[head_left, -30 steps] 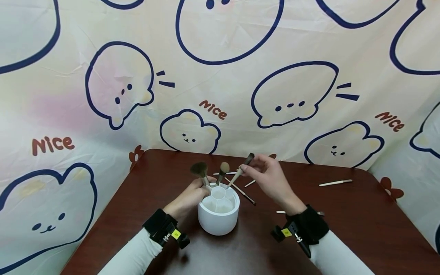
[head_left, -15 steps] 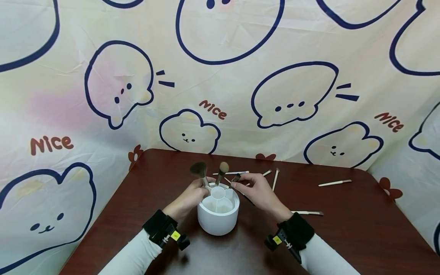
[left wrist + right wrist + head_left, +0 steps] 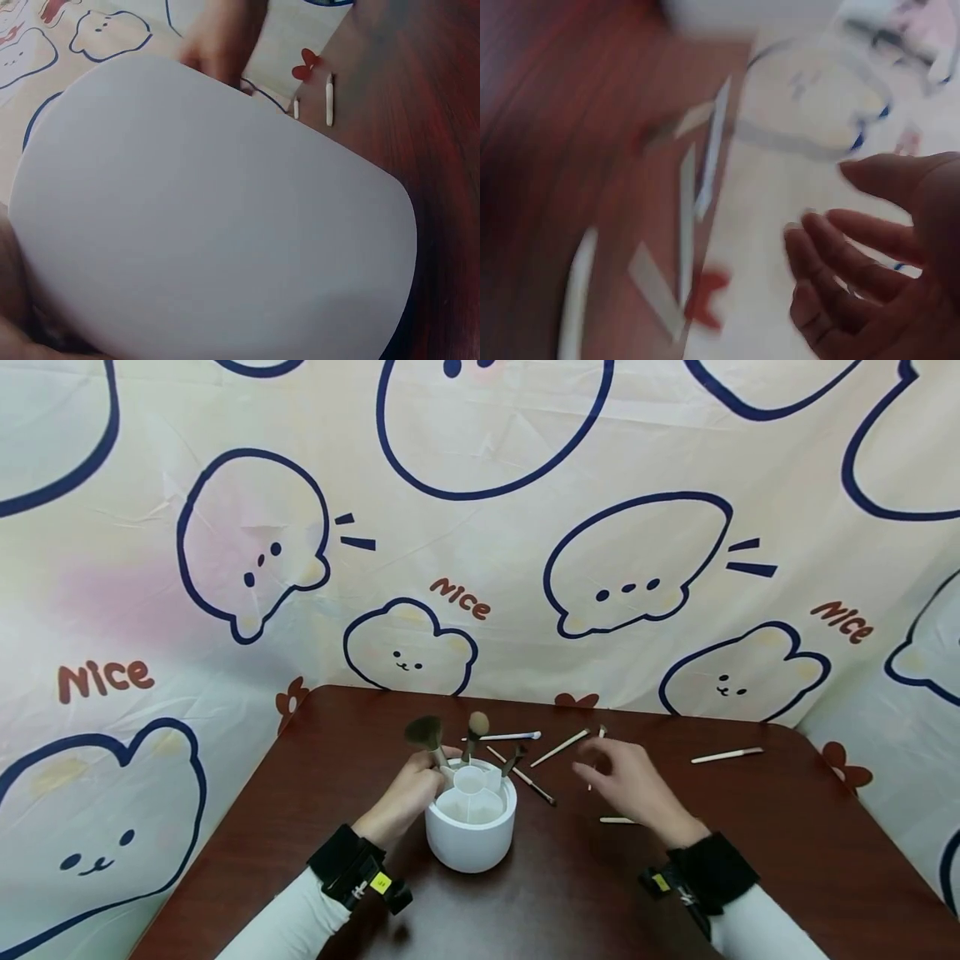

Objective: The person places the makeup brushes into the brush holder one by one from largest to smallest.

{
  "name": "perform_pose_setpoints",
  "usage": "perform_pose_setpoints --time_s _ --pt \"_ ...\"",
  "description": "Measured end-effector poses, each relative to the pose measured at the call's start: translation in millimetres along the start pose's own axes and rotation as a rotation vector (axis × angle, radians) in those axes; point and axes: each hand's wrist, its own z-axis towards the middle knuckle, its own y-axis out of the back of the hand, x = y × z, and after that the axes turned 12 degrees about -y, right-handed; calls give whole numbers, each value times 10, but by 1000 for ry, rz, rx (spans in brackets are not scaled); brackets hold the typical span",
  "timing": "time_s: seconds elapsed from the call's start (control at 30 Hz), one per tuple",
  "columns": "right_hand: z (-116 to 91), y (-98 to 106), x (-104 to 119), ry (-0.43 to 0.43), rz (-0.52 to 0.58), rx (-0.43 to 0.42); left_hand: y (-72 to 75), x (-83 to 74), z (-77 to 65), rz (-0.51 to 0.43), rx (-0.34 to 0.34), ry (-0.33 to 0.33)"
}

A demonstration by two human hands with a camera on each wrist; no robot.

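Standing on the table in my feed, a white pot holds three brushes in its rear compartments. I see the left hand gripping its left side, fingers curled round it. The right hand hovers rightward, fingers loosely bent, holding nothing. Loose brushes lie right and beyond; printed cloth hangs behind.

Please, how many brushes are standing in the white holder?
3. In the head view, all are toward the far side of the white holder: the fan brush left, the round-tipped brush middle, the narrow dark brush right. A shorter one may be hidden.
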Motion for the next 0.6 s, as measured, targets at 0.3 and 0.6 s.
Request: perform_pose_setpoints --time_s 0.3,0.6 --pt "-384 259 -695 -375 -299 151 87 18 -55 9 -62 -16" --pt "-410 257 -832 -466 -294 195 116 49 -16 1 -13 -6"
